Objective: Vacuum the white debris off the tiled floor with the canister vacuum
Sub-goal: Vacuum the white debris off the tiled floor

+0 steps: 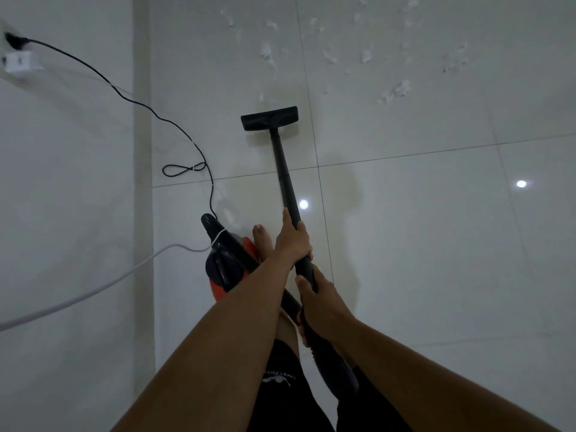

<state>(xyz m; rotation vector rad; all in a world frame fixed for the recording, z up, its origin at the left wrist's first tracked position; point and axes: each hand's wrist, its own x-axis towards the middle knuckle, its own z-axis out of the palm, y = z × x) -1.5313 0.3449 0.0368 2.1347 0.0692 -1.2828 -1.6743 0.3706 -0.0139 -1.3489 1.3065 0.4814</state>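
Hands: 2, both clenched round 1 black wand (pixel 282 163). Left hand (pixel 293 241) further along the smooth round tube, right hand (pixel 314 304) at the near end, next to the ribbed hose (pixel 336 363).

Floor nozzle (pixel 269 118): 1, flat, rectangular, matte black, resting on the glossy tiled floor (pixel 436 244), just short of the white debris (pixel 394 92).

Debris: well over a dozen ragged, fluffy scraps, scattered beyond the nozzle and to its right.

Canister vacuum (pixel 227 263): 1, red and black, shiny, on the floor beside a bare foot (pixel 261 241).

Cords: 2. Thin black cord (pixel 174 123) plugged into a wall socket (pixel 14 42); thicker white cord (pixel 93 291).
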